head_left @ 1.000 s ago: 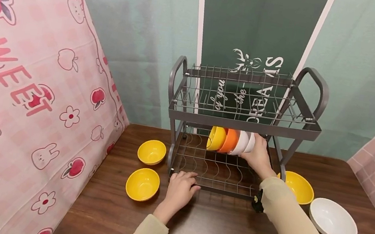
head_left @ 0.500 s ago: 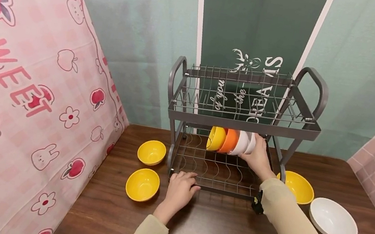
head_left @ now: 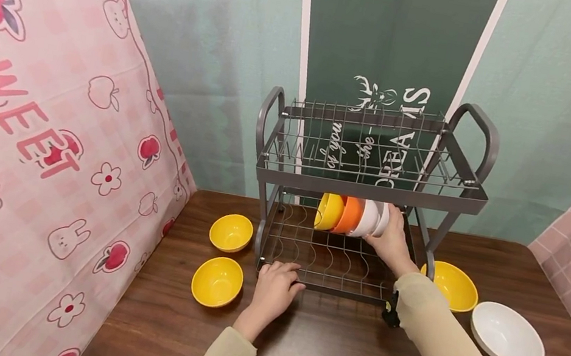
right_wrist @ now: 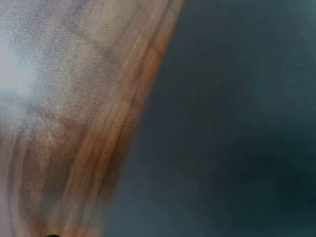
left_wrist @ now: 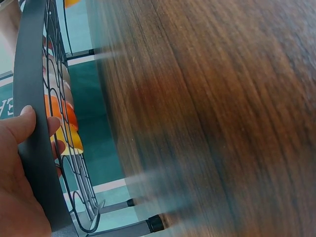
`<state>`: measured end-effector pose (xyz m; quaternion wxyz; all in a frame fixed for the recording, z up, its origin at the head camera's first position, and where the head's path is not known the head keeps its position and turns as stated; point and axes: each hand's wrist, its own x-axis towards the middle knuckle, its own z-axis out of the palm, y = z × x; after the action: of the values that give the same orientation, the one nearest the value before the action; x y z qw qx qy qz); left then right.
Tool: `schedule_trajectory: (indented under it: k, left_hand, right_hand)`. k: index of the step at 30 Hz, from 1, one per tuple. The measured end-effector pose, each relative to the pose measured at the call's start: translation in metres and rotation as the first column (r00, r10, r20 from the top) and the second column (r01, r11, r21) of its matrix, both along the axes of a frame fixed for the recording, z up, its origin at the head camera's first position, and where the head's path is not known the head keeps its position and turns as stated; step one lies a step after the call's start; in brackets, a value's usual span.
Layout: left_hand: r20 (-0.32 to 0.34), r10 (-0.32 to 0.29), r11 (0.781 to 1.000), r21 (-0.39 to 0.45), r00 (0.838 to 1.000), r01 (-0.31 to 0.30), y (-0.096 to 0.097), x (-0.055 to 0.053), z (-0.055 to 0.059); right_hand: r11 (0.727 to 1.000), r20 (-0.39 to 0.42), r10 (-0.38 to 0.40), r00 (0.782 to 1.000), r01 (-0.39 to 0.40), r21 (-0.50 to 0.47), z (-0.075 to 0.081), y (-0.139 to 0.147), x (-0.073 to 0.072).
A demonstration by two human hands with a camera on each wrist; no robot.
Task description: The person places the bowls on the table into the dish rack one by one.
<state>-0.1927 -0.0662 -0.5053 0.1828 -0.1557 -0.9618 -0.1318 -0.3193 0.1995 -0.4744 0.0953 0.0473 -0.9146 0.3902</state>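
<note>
A grey two-tier dish rack (head_left: 372,191) stands on the wooden table. On its lower tier a row of bowls lies on edge: a yellow bowl (head_left: 329,212), an orange bowl (head_left: 349,215) and white bowls (head_left: 366,219) at the right end. My right hand (head_left: 392,243) reaches in under the upper tier and holds the rightmost white bowl, fingers partly hidden behind it. My left hand (head_left: 276,287) grips the lower tier's front bar near its left corner; in the left wrist view the thumb and fingers (left_wrist: 53,126) lie on opposite sides of that bar.
Two yellow bowls, one farther back (head_left: 230,232) and one nearer (head_left: 217,281), sit left of the rack. To the right are a larger yellow bowl (head_left: 453,287), partly behind the rack leg, and a white bowl (head_left: 507,335). Patterned cloths hang around the table (head_left: 326,350).
</note>
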Motion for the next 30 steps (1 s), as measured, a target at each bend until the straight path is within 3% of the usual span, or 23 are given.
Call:
schedule_trajectory:
  k: [9,13,30]
  left_hand:
    - [-0.006,0.000,1.000,0.007,1.000,0.000,0.000,0.001,0.000]
    - [-0.008,-0.005,1.000,0.004,1.000,0.005,-0.001,0.001,0.001]
    - [0.008,-0.003,1.000,0.007,1.000,0.003,0.000,-0.001,-0.003]
  right_hand:
    - [0.995,0.059,-0.019,0.998,0.013,0.095,0.008,0.001,0.006]
    - [0.995,0.037,-0.043,0.998,0.039,0.097,0.011,0.001,0.014]
    - [0.995,-0.068,0.026,0.997,-0.019,0.099,0.035,-0.007,0.066]
